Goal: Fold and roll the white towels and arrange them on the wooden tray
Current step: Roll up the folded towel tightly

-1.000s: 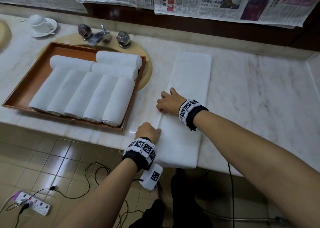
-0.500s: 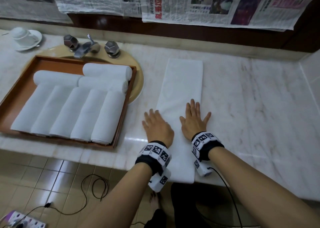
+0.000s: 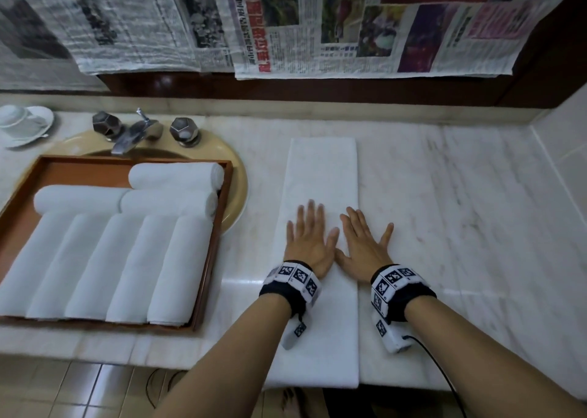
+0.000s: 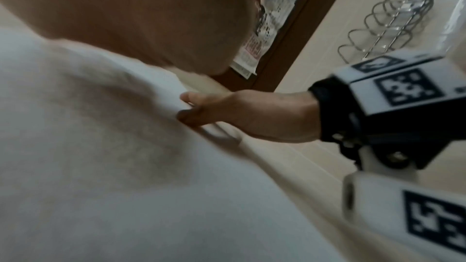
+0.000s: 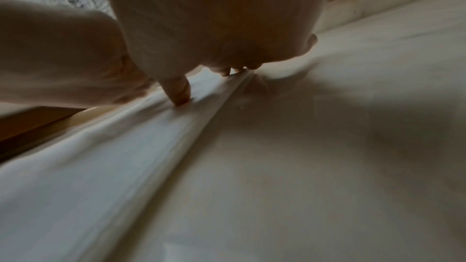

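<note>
**Both palms laid flat on the folded towel**

At the lower centre of the head view, a long folded white towel (image 3: 320, 322) is laid on the marble counter (image 3: 460, 227), its near end overhanging the edge. The left hand (image 3: 309, 243) and right hand (image 3: 363, 246) are pressed flat on it side by side, fingers straight and spread. At the left, the wooden tray (image 3: 208, 259) is filled with eight rolled towels (image 3: 104, 265). Farther back, a faucet (image 3: 133, 133) and hanging newspapers (image 3: 349, 27) are seen.
</note>
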`<state>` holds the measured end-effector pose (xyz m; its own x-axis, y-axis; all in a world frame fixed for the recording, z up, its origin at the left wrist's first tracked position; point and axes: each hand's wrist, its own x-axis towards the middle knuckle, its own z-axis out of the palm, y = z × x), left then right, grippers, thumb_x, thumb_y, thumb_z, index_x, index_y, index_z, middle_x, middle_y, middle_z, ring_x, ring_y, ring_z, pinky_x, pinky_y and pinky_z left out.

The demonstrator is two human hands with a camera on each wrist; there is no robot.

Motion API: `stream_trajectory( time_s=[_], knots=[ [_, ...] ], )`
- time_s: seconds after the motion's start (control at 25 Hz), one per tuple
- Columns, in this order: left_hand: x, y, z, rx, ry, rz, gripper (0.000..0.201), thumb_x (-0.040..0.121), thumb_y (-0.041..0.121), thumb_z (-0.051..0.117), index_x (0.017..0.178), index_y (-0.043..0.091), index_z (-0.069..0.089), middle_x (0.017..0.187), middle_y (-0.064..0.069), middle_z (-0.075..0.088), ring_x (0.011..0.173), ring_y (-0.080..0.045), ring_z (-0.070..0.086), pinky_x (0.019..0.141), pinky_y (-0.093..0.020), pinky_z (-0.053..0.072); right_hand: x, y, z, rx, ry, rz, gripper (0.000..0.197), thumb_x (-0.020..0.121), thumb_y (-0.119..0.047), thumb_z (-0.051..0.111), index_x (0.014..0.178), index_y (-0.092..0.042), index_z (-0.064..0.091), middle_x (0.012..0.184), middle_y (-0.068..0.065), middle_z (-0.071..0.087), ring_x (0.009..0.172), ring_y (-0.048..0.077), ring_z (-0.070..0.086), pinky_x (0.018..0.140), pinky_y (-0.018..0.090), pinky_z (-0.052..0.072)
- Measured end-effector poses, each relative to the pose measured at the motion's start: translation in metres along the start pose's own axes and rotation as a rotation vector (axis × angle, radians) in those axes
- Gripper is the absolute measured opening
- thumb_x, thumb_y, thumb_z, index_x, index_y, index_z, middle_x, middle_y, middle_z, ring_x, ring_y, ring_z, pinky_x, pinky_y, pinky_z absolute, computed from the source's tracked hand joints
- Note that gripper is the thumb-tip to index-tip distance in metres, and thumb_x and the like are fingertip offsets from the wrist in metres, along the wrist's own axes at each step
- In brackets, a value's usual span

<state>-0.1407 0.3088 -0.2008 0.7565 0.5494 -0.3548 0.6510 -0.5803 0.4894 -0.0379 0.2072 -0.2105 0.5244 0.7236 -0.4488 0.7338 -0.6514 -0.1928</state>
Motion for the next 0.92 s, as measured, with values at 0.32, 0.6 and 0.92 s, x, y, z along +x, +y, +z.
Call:
stream_trajectory(
  time_s=[0.32,0.6,0.92],
  knots=[
    [0.033,-0.004,-0.026,0.06,0.009,0.074,0.063,0.104,0.04,0.014,0.153,0.012,-0.013,0.158,0.0,-0.022,0.147,-0.015,-0.018,0.12,-0.041,-0.01,0.005,-0.02,-0.014,-0.112,-0.013,0.093,0.08,0.097,-0.046,0.032,0.152,-0.001,-0.005,0.16,0.01,-0.018,0.147,0.021,-0.02,0.106,0.07,-0.016],
    [0.045,-0.024,-0.047,0.216,-0.024,-0.165,0.064,0.104,0.031,0.019,0.15,0.007,-0.019,0.157,-0.006,-0.028,0.147,-0.022,-0.02,0.118,-0.046,-0.009,0.005,-0.014,-0.009,-0.115,-0.026,0.123,0.076,0.098,-0.043,0.025,0.151,-0.005,-0.013,0.157,0.008,-0.028,0.145,0.022,-0.026,0.103,0.072,-0.019],
    [0.073,-0.019,-0.037,0.332,-0.229,0.049,0.063,0.104,0.035,0.016,0.15,0.017,-0.024,0.155,0.005,-0.033,0.145,-0.014,-0.024,0.119,-0.047,-0.01,0.037,0.001,-0.032,-0.135,-0.081,0.131,0.07,0.102,-0.045,0.016,0.151,-0.007,-0.016,0.156,0.006,-0.032,0.144,0.02,-0.028,0.105,0.072,-0.017]
  ],
)
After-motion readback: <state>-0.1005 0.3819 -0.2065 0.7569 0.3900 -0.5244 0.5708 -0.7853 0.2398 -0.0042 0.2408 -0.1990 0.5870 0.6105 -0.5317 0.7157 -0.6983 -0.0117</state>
